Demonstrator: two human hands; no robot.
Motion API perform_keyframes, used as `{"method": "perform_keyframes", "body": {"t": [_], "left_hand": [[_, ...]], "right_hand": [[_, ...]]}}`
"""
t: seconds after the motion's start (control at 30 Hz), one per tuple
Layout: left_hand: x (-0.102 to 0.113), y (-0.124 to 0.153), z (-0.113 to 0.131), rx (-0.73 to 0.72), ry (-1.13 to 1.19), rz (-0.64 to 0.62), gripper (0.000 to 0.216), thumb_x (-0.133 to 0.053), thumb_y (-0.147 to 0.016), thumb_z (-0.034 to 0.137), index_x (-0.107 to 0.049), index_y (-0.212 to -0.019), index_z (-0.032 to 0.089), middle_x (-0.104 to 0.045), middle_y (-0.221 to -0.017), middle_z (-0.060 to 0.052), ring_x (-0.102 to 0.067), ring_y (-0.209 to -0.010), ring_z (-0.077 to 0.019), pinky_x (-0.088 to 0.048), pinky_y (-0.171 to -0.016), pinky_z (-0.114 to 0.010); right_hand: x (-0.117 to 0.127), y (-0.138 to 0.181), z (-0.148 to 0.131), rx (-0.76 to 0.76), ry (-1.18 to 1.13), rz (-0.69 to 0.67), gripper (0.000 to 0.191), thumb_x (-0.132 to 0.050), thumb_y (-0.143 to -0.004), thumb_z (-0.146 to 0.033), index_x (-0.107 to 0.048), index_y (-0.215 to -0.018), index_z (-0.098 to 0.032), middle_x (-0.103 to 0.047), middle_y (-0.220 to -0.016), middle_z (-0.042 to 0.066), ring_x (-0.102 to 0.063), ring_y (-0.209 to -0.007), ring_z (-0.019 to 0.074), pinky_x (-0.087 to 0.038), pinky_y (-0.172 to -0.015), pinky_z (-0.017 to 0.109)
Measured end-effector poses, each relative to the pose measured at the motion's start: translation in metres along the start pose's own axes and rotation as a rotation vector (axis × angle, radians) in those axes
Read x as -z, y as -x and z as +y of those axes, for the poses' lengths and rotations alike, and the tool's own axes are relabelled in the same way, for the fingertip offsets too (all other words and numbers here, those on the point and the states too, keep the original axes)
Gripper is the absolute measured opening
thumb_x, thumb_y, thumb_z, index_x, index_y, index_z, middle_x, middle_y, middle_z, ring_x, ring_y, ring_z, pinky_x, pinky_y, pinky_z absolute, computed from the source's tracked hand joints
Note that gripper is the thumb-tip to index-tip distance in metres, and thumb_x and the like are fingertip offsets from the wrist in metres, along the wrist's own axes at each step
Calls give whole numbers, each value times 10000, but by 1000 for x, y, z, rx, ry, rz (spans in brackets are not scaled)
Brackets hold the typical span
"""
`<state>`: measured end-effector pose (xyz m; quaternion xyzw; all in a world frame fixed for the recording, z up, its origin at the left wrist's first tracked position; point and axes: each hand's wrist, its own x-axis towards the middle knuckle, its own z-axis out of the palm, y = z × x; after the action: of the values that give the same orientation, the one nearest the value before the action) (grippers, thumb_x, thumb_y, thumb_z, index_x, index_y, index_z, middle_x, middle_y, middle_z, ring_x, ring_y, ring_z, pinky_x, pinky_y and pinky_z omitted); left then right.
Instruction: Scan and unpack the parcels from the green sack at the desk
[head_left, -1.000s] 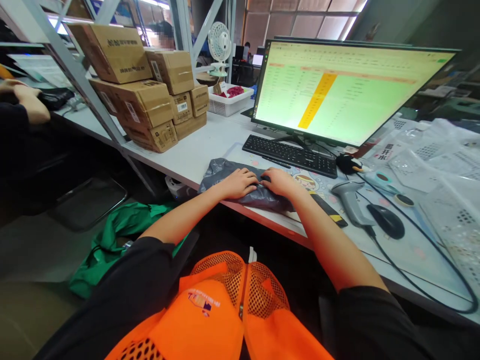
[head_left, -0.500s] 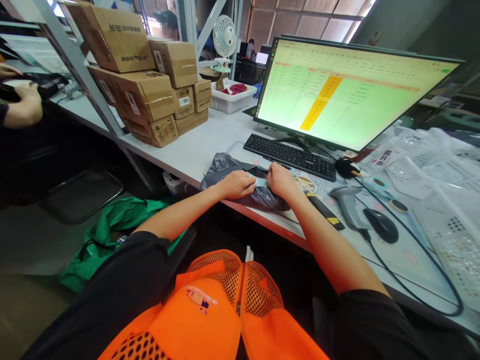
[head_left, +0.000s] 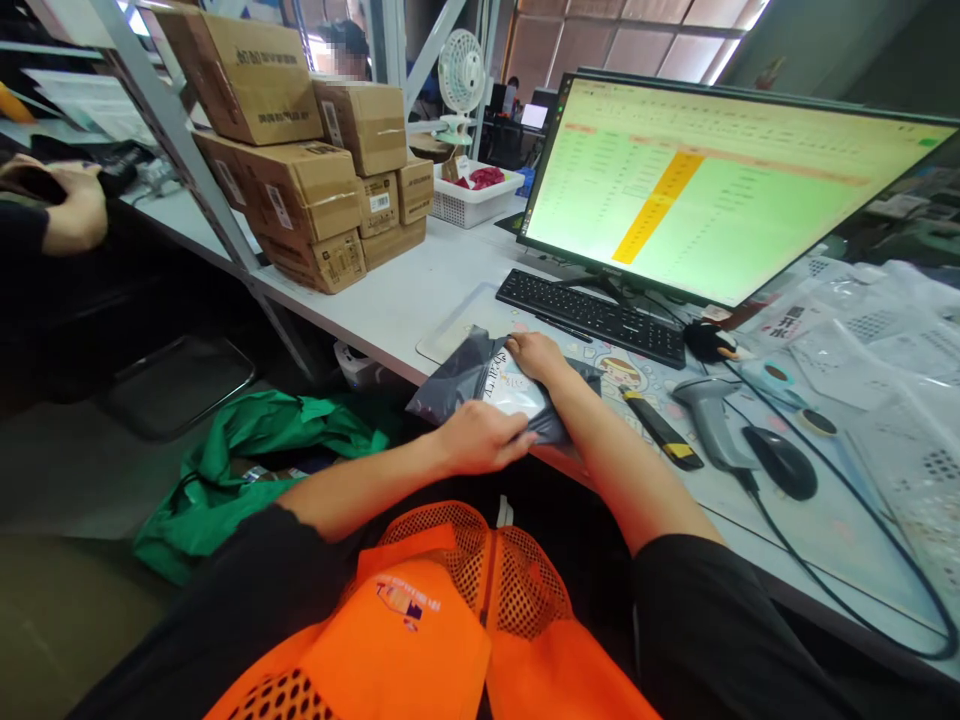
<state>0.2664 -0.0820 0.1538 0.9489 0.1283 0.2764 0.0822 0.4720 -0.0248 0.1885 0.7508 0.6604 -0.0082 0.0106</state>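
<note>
A dark grey plastic mailing bag lies at the desk's front edge, torn open. Through the opening shows a white packet with black lettering that reads "beauty". My left hand is closed on the near edge of the bag, its fingertips partly hidden. At the far side of the opening, my right hand has its fingers curled over the bag's edge beside the packet. My right forearm covers part of the bag.
A black keyboard and monitor stand behind the bag. To the right lie a box cutter, a barcode scanner and a mouse. Stacked cartons stand left. A green sack sits below. Another person's hand is far left.
The bag's opening has widened and the white packet now shows. My left hand has moved nearer my body, and my right hand has shifted slightly left. The view has turned slightly left.
</note>
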Motion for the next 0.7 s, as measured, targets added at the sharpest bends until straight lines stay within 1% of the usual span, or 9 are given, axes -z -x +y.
{"method": "perform_keyframes", "body": {"t": [0.07, 0.13, 0.2, 0.27, 0.4, 0.53, 0.63, 0.67, 0.7], "left_hand": [[2, 29, 16, 134, 79, 31, 318, -486, -1047, 440, -659, -969, 186, -738, -770, -66, -733, -717, -233, -511, -646, -308], [-1, 54, 28, 292, 192, 97, 262, -518, -1038, 405, -653, -1050, 181, -777, -900, -78, -763, -822, -242, -556, -717, -317], [-9, 73, 35, 423, 313, 168, 232, -524, -1032, 366, -654, -1098, 186, -790, -986, -79, -773, -892, -237, -578, -782, -321], [-21, 86, 34, 507, 431, 228, 219, -526, -1024, 342, -665, -1104, 193, -793, -1007, -74, -774, -923, -224, -582, -818, -312], [-55, 94, 15, 636, 667, 328, 248, -492, -1022, 323, -688, -1102, 193, -800, -995, -76, -768, -920, -200, -575, -843, -296], [-82, 92, -14, 780, 958, 493, 308, -547, -983, 383, -684, -1152, 165, -795, -1111, -119, -758, -861, -199, -578, -850, -326], [-82, 87, -31, 912, 1273, 682, 431, -657, -895, 481, -673, -1183, 161, -763, -1230, -140, -768, -862, -219, -604, -819, -352], [-78, 85, -35, 941, 1384, 721, 480, -673, -869, 533, -679, -1171, 160, -756, -1246, -144, -772, -907, -240, -612, -834, -372], [-71, 85, -38, 952, 1487, 724, 531, -673, -849, 602, -691, -1139, 157, -760, -1234, -149, -770, -963, -268, -616, -862, -399]], "right_hand": [[-4, -3, 3, -33, -7, -11, 490, -302, -1106, -403, -721, -1224, -178, -737, -1238, 164, -671, -1142, 294, -468, -878, 337], [-6, -6, 3, -55, -15, -14, 487, -315, -1101, -415, -725, -1226, -183, -733, -1255, 162, -666, -1153, 303, -470, -877, 343], [-9, -9, 3, -75, -20, -7, 493, -312, -1099, -416, -721, -1242, -182, -722, -1281, 166, -658, -1169, 312, -471, -881, 350], [-10, -9, 2, -92, -25, 3, 497, -308, -1097, -412, -717, -1252, -177, -718, -1286, 171, -653, -1173, 319, -471, -880, 356], [-8, -5, 0, -110, -36, 31, 479, -332, -1090, -406, -726, -1231, -173, -727, -1250, 175, -660, -1137, 318, -467, -868, 357], [2, 6, -2, -107, -54, 90, 451, -342, -1087, -368, -728, -1198, -163, -729, -1232, 183, -660, -1103, 307, -452, -867, 353], [10, 30, -11, -60, -71, 147, 398, -368, -1071, -300, -733, -1117, -147, -736, -1185, 182, -657, -1073, 293, -443, -860, 347], [11, 43, -16, -30, -80, 163, 366, -391, -1060, -277, -734, -1075, -150, -742, -1148, 171, -658, -1051, 282, -440, -857, 341], [11, 58, -24, 7, -90, 175, 328, -422, -1046, -260, -734, -1028, -159, -748, -1104, 152, -658, -1025, 266, -437, -856, 330]]}}
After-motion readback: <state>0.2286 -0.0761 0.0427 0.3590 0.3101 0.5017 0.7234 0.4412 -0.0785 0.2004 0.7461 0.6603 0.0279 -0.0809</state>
